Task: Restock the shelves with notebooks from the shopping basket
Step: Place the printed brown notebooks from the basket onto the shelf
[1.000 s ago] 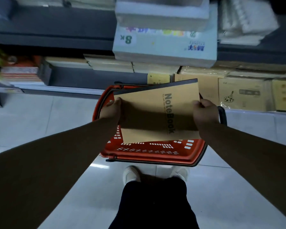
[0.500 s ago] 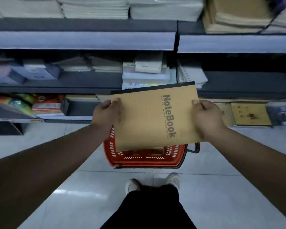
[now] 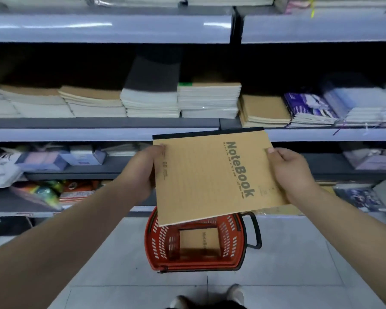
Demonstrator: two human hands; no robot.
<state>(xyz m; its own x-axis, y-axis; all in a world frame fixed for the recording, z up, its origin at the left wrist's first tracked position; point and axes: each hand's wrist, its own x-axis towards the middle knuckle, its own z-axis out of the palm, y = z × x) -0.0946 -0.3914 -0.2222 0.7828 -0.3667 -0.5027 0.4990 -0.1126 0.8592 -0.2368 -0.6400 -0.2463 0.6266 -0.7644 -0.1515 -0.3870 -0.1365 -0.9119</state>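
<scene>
A kraft-brown notebook [image 3: 214,175] is held flat in the air in front of the shelving, directly above the shopping basket [image 3: 153,241]. Its black-bound spine is turned away towards the shelves, and the word "NoteBook" is printed along its right side. Its left edge is gripped by the left hand [image 3: 143,170] and its right edge by the right hand [image 3: 290,172]. On each side a thumb is laid on the cover, while the other fingers are hidden beneath.

Below it, the red plastic basket is set on the tiled floor [image 3: 288,253], with a black handle [image 3: 255,230] folded out on its right. A second kraft notebook [image 3: 198,241] is seen lying flat on the basket's bottom.

Just beyond the held notebook's spine, the grey front strip of the middle shelf [image 3: 76,133] is seen. On that shelf, stacks of notebooks are laid side by side: a black-covered stack [image 3: 152,90] near the centre, a low kraft-covered stack [image 3: 265,110] to its right, and purple-patterned notebooks [image 3: 308,108] farther right. The items on the lower shelves are blurred and cannot be made out. At the bottom edge, the toe of a light shoe [image 3: 235,293] is visible on the tiles.
</scene>
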